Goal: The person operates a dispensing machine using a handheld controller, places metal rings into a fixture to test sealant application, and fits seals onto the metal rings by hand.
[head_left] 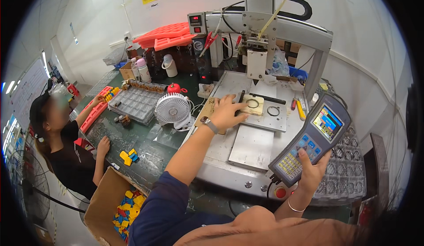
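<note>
1. While our left hand (227,111) lay flat, grip loose, against the beige fixture block (253,105) on the machine's surface (251,146), the block sat just to its right.
2. Our right hand (312,172) gripped the handheld controller (312,139), well apart.

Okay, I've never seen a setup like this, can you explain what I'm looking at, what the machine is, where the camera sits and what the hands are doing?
The camera sits on a person's head and looks down, so the forearms at the bottom are theirs. The left hand rests on a pale wooden block with a ring on it, lying on the metal bed of a small benchtop gantry machine, whose head hangs above the block. The right hand holds a grey handheld controller with a colour screen and keypad. A small white fan and clear trays lie on the green table. On the left, another person handles small coloured parts.
</note>
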Demonstrator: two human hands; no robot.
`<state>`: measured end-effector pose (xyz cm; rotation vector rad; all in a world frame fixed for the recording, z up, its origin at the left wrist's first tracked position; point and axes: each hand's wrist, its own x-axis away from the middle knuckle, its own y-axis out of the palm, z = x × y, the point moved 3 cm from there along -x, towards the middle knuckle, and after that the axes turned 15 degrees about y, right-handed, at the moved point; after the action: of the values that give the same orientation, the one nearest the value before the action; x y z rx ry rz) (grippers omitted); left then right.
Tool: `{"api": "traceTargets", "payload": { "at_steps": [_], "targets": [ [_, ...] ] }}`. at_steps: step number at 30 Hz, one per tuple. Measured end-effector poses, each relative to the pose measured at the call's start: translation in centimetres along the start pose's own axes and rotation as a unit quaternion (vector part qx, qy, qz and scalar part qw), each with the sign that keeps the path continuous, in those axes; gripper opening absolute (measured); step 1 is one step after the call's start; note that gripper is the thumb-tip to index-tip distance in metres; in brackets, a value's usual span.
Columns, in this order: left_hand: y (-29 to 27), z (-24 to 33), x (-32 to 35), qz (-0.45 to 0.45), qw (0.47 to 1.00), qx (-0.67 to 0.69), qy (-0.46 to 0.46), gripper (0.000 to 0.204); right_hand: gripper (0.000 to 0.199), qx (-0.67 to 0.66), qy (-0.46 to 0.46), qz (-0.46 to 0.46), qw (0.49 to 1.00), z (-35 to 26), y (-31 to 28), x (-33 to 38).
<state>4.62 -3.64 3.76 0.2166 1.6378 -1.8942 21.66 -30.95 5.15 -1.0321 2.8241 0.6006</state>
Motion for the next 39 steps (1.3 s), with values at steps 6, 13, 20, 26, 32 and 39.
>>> {"api": "traceTargets", "payload": {
  "at_steps": [6,13,20,26,32,39],
  "targets": [
    [-2.8,5.6,-0.1,0.2,0.952,0.203,0.113,0.025,0.072,-0.021,-0.009,-0.033,0.999,-0.6,0.6,0.1],
    [2.7,16.2,-3.9,-0.002,0.821,0.561,0.108,0.052,0.067,-0.041,0.022,-0.065,0.997,-1.1,1.2,0.1],
    [5.7,17.2,-4.4,-0.076,0.666,0.742,0.013,0.04,0.068,0.012,0.023,-0.004,1.0,-1.3,0.2,-0.2],
    [6.4,16.2,-3.0,-0.082,0.65,0.753,-0.062,0.038,0.075,0.088,0.032,-0.025,0.995,-0.6,0.8,-0.2],
    [6.9,16.1,-3.2,-0.086,0.648,0.756,-0.024,0.039,0.074,0.102,0.065,-0.046,0.992,0.0,0.5,-0.3],
    [7.6,15.5,-3.4,-0.09,0.681,0.725,-0.047,0.041,0.076,0.114,0.064,-0.043,0.991,0.4,0.0,-0.4]
  ]
}}
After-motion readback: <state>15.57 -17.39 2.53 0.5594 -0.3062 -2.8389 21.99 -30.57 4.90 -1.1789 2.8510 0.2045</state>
